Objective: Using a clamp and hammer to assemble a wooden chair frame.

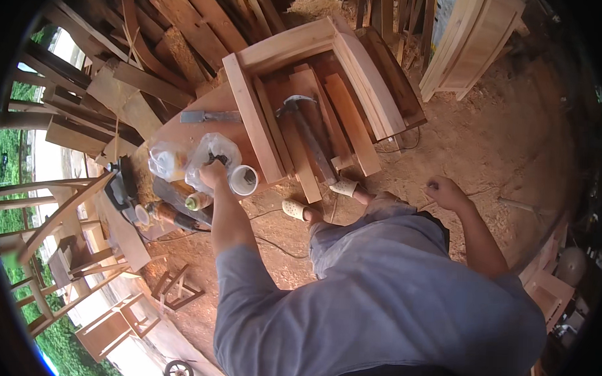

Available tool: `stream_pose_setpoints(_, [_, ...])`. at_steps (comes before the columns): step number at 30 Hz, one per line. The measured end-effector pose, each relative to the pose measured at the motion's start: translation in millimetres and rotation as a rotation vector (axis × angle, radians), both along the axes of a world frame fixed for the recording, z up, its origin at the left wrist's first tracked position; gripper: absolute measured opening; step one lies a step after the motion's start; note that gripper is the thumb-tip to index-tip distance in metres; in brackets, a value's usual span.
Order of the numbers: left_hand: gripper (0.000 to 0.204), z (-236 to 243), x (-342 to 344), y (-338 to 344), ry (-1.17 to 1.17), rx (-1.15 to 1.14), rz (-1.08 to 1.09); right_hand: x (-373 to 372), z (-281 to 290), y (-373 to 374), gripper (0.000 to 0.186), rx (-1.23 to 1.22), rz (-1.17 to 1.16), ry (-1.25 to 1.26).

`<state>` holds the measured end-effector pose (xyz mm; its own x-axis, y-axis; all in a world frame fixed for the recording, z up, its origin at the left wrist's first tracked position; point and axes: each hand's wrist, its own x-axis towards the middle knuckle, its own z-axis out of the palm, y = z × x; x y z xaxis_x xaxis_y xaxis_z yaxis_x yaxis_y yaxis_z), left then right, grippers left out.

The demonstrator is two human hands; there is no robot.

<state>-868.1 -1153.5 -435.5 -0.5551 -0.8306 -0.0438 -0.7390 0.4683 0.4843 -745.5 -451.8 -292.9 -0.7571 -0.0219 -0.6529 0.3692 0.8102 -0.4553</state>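
Observation:
My left hand (212, 174) reaches into a clear plastic bag (227, 144) on the wooden bench. Its fingers look drawn together at small dark pieces (217, 159) inside; what they grip is hidden. Just right of it stands a white cup (243, 180) with something dark in the bottom. My right hand (446, 194) hangs over the floor at my right side, fingers curled closed; whether something small is in them does not show. Ahead, a claw hammer (309, 132) lies across wooden strips within a pale wooden frame (253, 117).
A second plastic bag (166, 161), a small bottle (198, 201), an orange and black power tool (174, 215) and a flat blue-grey tool (192, 116) lie on the bench. Stacked boards (187, 35) fill the far left. A cable (282, 248) crosses the sawdust-covered floor. A wooden panel (475, 45) stands far right.

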Motion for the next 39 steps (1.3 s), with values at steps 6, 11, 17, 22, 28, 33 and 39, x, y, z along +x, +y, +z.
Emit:
stream_pose_setpoints(6, [0.027, 8.4, 12.5, 17.8, 0.102, -0.113, -0.144, -49.2, -25.2, -124.8, 0.04, -0.371, 0.105, 0.005])
stream_pose_setpoints(11, [0.03, 14.3, 15.1, 21.1, 0.246, 0.057, 0.071, -60.5, -50.5, -241.6, 0.057, -0.574, -0.134, -0.083])
stream_pose_setpoints(17, [0.025, 40.5, 39.8, 6.9, 0.671, 0.268, 0.149, -77.0, -77.0, -266.1, 0.024, -0.693, -0.149, -0.329])
stream_pose_setpoints(22, [0.025, 73.3, 114.9, 64.2, 1.053, 1.115, 0.36, -112.6, -50.7, -269.3, 0.014, -1.17, -0.406, -0.889])
stream_pose_setpoints(28, [0.027, 83.2, 248.1, 224.5, 0.895, 1.521, 0.515, -134.7, -33.1, -288.7, 0.016, -1.264, -0.462, -0.575])
stream_pose_setpoints(33, [0.034, 107.9, 296.7, 321.1, 0.844, 1.109, 0.696, -71.3, -23.2, -264.8, 0.014, -1.15, 0.022, -0.239])
stream_pose_setpoints(39, [0.032, 159.2, 309.0, 373.1, 0.904, 0.725, 0.784, -36.1, 21.1, -273.2, 0.009, -1.26, 0.504, -0.541])
